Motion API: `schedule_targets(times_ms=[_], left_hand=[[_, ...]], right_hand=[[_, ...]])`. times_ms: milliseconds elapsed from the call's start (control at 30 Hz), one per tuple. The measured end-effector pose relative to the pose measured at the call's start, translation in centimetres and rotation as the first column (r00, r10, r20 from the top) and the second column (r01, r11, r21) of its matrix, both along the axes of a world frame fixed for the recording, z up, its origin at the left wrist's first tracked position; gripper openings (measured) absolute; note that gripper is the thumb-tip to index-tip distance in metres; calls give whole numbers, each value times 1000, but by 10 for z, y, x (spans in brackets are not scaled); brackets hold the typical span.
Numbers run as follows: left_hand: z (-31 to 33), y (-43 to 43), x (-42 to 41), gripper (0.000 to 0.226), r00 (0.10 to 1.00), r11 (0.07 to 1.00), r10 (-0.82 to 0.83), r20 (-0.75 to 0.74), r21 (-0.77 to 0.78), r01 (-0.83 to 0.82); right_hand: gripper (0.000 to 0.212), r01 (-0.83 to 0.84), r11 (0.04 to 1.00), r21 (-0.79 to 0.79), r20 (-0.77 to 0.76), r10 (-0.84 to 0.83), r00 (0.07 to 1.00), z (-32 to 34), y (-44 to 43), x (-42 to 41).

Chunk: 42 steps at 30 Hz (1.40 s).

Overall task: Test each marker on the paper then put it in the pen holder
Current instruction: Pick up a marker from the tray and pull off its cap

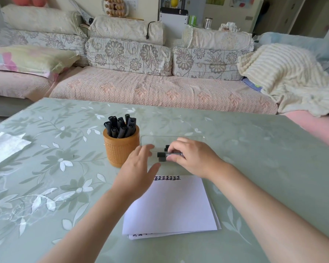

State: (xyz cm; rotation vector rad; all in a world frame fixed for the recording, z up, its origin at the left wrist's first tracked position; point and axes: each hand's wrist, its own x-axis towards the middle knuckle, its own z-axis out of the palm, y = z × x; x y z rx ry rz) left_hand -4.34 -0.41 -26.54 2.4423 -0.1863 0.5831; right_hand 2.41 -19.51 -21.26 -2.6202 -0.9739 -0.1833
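My right hand [193, 158] is closed around a black marker [162, 154] that lies level over a clear plastic tray [150, 138]; a few more black markers sit under it in the tray. My left hand [139, 168] hovers open just left of the marker's cap end, fingers spread. An orange-brown pen holder [120, 149] stands left of the tray, packed with several black markers [121, 126]. A stack of white paper [171, 204] lies in front of the tray, with a row of dark test marks [167, 178] along its top edge.
A green floral table cover [55, 168] spans the table. A shiny folded sheet [6, 147] lies at the far left. Behind the table runs a sofa [150, 88] with floral cushions and a cream blanket [285, 76] at the right.
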Motion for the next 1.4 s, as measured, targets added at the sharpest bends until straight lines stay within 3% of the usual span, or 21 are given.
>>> schedule_targets(times_ms=[100,233,400,500,633,733,833,967,1067,1200,1300,1400], left_hand=[[7,0,-5,40,998,998,-60,27,0,60],[12,1,-9,17,991,992,-124,50,-5,125],[15,8,-8,11,995,996,-92,45,2,92],[13,9,-8,12,995,995,-96,16,2,96],[11,0,-8,10,989,990,-141,-50,-3,141],[13,-11,-11,4,967,971,-232,-101,35,237],[14,-23,-13,21,953,959,-267,-141,53,277],[14,-21,-10,30,988,987,-157,15,41,156],[17,-13,-7,13,991,995,-92,92,-33,95],[23,-13,-9,29,984,992,-128,124,33,124],[20,-14,-8,28,972,970,-206,111,156,188],[17,-12,-5,22,969,959,-244,37,160,235]], right_hand=[[13,-15,995,95,-114,26,993,-5,3,-11],[31,5,972,236,-192,42,981,-12,0,-24],[25,157,917,367,-262,-60,963,-22,-18,-32],[20,310,798,516,-414,-84,906,-23,-23,-37],[16,426,560,711,-564,93,820,-21,-21,-40],[12,444,492,749,-588,184,788,-20,-16,-37],[13,417,525,742,-586,205,784,-22,-11,-37],[22,355,620,700,-542,136,830,-24,-11,-32],[26,305,757,578,-542,76,837,-28,-14,-25],[23,205,932,299,-488,-35,872,-31,-17,-23],[20,155,959,238,-463,-28,886,-30,-18,-22],[22,87,976,198,-429,6,903,-28,-20,-22]])
